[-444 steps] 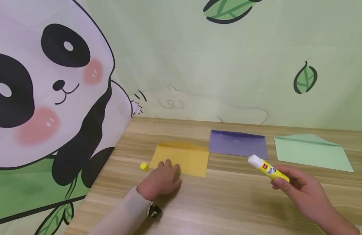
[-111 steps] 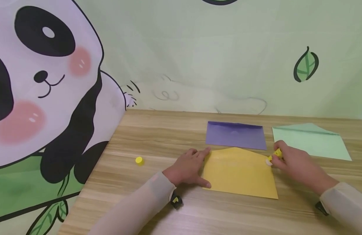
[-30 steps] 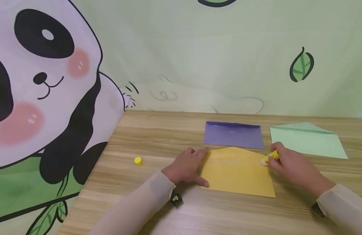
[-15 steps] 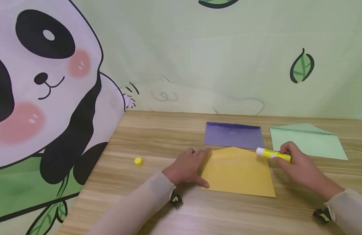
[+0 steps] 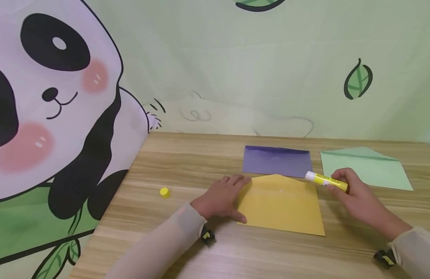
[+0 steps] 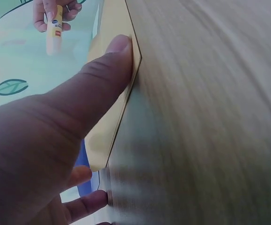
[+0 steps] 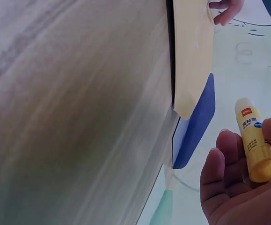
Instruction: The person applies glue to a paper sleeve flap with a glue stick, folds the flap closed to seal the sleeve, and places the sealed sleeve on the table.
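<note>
In the head view a yellow envelope (image 5: 281, 207) lies with its flap raised at the far side. A few pale specks, perhaps glue, show near its fold line. My left hand (image 5: 222, 197) rests along its left edge, fingers spread; in the left wrist view the thumb (image 6: 119, 49) presses on the paper. My right hand (image 5: 358, 197) holds an uncapped glue stick (image 5: 326, 181) between thumb and fingers, its white end pointing left above the envelope's right corner. The right wrist view shows the glue stick (image 7: 254, 140) held clear of the paper.
A purple envelope (image 5: 277, 162) lies behind the yellow one, and a mint green envelope (image 5: 368, 170) lies at the back right. The yellow cap (image 5: 164, 192) stands on the wooden table (image 5: 187, 155), left of my left hand. A panda-printed cloth (image 5: 229, 77) hangs behind.
Earlier the yellow envelope moved right, beside the cap no longer. Over the last second my right hand lifted the glue stick off its right corner. My left hand has stayed on the envelope.
</note>
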{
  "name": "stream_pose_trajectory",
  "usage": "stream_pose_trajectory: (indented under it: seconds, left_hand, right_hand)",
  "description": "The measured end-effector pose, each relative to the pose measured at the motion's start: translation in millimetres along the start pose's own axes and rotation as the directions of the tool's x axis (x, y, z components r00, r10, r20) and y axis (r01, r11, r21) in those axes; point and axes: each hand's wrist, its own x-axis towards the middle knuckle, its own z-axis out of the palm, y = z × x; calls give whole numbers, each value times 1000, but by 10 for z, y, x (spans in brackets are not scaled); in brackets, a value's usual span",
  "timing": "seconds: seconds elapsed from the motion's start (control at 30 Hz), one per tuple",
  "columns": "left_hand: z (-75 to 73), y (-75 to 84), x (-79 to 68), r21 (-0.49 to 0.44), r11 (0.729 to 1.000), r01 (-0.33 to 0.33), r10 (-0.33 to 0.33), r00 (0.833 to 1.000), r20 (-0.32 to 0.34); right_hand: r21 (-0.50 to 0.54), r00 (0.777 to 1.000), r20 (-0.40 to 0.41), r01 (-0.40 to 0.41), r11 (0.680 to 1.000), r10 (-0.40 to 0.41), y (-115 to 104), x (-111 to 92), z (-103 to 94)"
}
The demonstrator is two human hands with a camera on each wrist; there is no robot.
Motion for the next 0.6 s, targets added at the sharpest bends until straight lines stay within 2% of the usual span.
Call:
stream_pose_trajectory:
  seconds: [0.3, 0.6]
  left_hand:
    - [21, -8, 7, -25, 1000, -17, 16, 999, -34]
    - [65, 6, 7, 19, 999, -38, 38, 998, -45]
  right_hand:
    - [26, 999, -26, 20, 999, -19, -17, -26, -31]
    - [2, 999, -51, -1, 1000, 1, -35, -67, -59]
